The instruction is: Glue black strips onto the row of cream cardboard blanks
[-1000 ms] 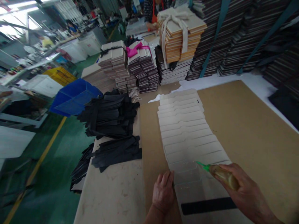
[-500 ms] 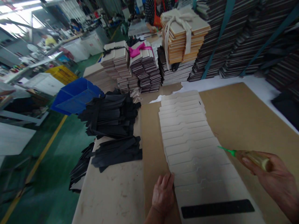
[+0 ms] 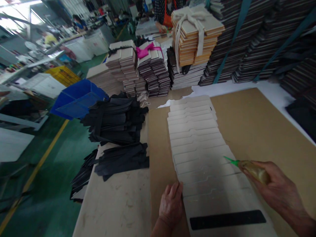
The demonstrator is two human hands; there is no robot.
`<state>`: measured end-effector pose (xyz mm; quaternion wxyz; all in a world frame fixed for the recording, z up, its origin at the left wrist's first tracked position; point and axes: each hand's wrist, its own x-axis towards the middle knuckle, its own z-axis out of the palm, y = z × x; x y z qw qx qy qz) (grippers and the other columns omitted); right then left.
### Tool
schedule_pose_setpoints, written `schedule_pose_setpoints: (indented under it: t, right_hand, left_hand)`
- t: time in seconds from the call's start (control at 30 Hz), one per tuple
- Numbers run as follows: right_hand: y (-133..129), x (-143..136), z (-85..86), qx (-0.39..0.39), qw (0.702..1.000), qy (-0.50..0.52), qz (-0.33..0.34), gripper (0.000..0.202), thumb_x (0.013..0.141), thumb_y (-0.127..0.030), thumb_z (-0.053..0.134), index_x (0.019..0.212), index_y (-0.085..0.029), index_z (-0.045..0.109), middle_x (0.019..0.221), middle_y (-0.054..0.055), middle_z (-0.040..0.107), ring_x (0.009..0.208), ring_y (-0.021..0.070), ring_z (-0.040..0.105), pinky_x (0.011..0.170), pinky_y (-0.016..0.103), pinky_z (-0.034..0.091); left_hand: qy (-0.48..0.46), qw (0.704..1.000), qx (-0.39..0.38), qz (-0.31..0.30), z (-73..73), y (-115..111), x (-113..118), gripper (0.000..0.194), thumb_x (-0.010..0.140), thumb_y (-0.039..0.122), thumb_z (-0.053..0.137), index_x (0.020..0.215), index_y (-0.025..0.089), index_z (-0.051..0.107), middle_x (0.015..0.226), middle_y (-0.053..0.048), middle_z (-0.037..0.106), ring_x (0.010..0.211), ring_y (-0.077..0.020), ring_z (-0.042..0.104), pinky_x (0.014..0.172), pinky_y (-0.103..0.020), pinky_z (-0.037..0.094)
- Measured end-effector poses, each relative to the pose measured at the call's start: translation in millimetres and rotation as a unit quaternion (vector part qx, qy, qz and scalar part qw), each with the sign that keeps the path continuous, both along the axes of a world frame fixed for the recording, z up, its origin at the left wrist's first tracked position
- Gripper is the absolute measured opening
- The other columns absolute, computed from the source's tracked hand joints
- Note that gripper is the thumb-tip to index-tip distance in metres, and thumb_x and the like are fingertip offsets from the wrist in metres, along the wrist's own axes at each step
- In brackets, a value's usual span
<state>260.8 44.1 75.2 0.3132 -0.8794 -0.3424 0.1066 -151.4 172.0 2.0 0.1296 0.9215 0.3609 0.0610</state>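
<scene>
Green floor and cluttered benches are filling the background; brown board is covering part of the worktop (image 3: 118, 204). Right hand (image 3: 278, 184) is reaching in from the right, fingers clamped round the bottle (image 3: 255, 171), green nozzle pointing left over the overlapping pale panels (image 3: 195, 141). Left hand (image 3: 171, 202) is resting, fingers together, at their left edge.

Muted, rather dim light fills the room, with white glare at the upper left, heavy shade over the dark stacks (image 3: 261, 36) at the upper right, soft blur in the background and stretched, slanting shapes toward the edges
</scene>
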Motion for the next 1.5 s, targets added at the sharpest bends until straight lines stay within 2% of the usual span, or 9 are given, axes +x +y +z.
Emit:
schedule_pose_setpoints:
  t: [0.2,0.3,0.43,0.57,0.8,1.03,1.27,1.43,1.5]
  right_hand:
    - [4.3,-5.3,3.5,-0.004,1.000,-0.005,0.002,0.059,0.092,-0.085,0.073,0.114,-0.031,0.080,0.111,0.011,0.084,0.101,0.0463,0.083,0.089,0.062,0.067]
    - [8.6,-13.4,2.6,0.010,1.000,0.001,0.030,0.059,0.092,-0.087,0.073,0.114,-0.033,0.080,0.110,0.009,0.084,0.098,0.0435,0.083,0.084,0.059,0.068]
    - [12.1,-22.6,1.5,0.021,0.997,0.014,0.066,0.060,0.096,-0.087,0.070,0.119,-0.033,0.079,0.113,0.007,0.085,0.098,0.0395,0.083,0.087,0.058,0.069]
    - [10.1,-21.6,2.2,-0.006,0.998,-0.013,0.064,0.062,0.099,-0.088,0.068,0.123,-0.032,0.079,0.119,0.009,0.084,0.105,0.0428,0.083,0.087,0.060,0.069]
    - [23.3,-47.3,-2.0,0.043,0.994,0.016,0.103,0.054,0.103,-0.082,0.071,0.121,-0.032,0.079,0.112,0.006,0.084,0.101,0.0334,0.083,0.089,0.048,0.068]
    - [5.0,-15.5,-1.8,-0.010,0.999,-0.008,0.038,0.066,0.095,-0.093,0.068,0.121,-0.033,0.080,0.115,0.010,0.085,0.103,0.0461,0.082,0.090,0.065,0.068]
    - [16.0,-43.2,-4.2,0.019,0.991,0.019,0.132,0.052,0.101,-0.079,0.072,0.123,-0.033,0.079,0.118,0.005,0.085,0.102,0.0333,0.085,0.087,0.048,0.069]
    - [12.3,-46.8,-3.0,0.005,0.996,-0.002,0.091,0.059,0.103,-0.086,0.066,0.126,-0.034,0.078,0.117,0.007,0.084,0.102,0.0378,0.082,0.091,0.055,0.066]
    - [12.3,-45.9,-5.9,0.003,0.995,0.003,0.102,0.057,0.102,-0.086,0.068,0.126,-0.035,0.078,0.117,0.007,0.084,0.101,0.0380,0.083,0.089,0.055,0.066]
  left_hand:
    - [0.016,1.000,-0.007,0.001,-1.9,-1.5,-0.4,0.071,0.092,0.005,0.063,0.159,0.025,0.076,0.144,-0.008,0.085,0.117,-0.0277,0.077,0.097,-0.035,0.071]
    - [0.021,1.000,-0.005,-0.001,-2.2,-2.0,-0.2,0.072,0.093,0.007,0.063,0.161,0.025,0.075,0.146,-0.009,0.084,0.120,-0.0291,0.077,0.099,-0.036,0.071]
    - [0.022,1.000,-0.003,-0.001,-3.2,-2.8,-0.2,0.071,0.092,0.007,0.063,0.160,0.025,0.076,0.147,-0.008,0.084,0.121,-0.0284,0.077,0.104,-0.037,0.071]
    - [0.026,1.000,-0.002,0.003,-5.3,-5.0,-0.9,0.073,0.093,0.008,0.066,0.162,0.027,0.074,0.149,-0.008,0.084,0.124,-0.0302,0.077,0.104,-0.040,0.072]
    - [0.031,0.999,-0.006,0.006,-6.7,-6.4,-0.8,0.074,0.094,0.010,0.066,0.164,0.031,0.073,0.148,-0.008,0.083,0.123,-0.0295,0.076,0.104,-0.038,0.071]
    - [0.019,1.000,-0.009,0.007,-6.4,-7.6,0.7,0.071,0.095,0.012,0.066,0.164,0.029,0.072,0.149,-0.007,0.083,0.122,-0.0305,0.075,0.098,-0.039,0.071]
    - [0.022,1.000,-0.012,0.011,-3.6,-6.8,3.2,0.068,0.097,0.012,0.066,0.162,0.029,0.073,0.147,-0.006,0.084,0.119,-0.0304,0.077,0.100,-0.040,0.072]
    - [0.026,0.999,-0.022,0.008,-3.9,-7.7,4.6,0.070,0.096,0.014,0.066,0.165,0.028,0.072,0.150,-0.007,0.083,0.121,-0.0310,0.078,0.101,-0.041,0.073]
    - [0.029,0.999,-0.028,0.006,-3.4,-8.1,5.2,0.070,0.097,0.015,0.066,0.165,0.028,0.071,0.151,-0.007,0.083,0.122,-0.0309,0.078,0.102,-0.041,0.073]
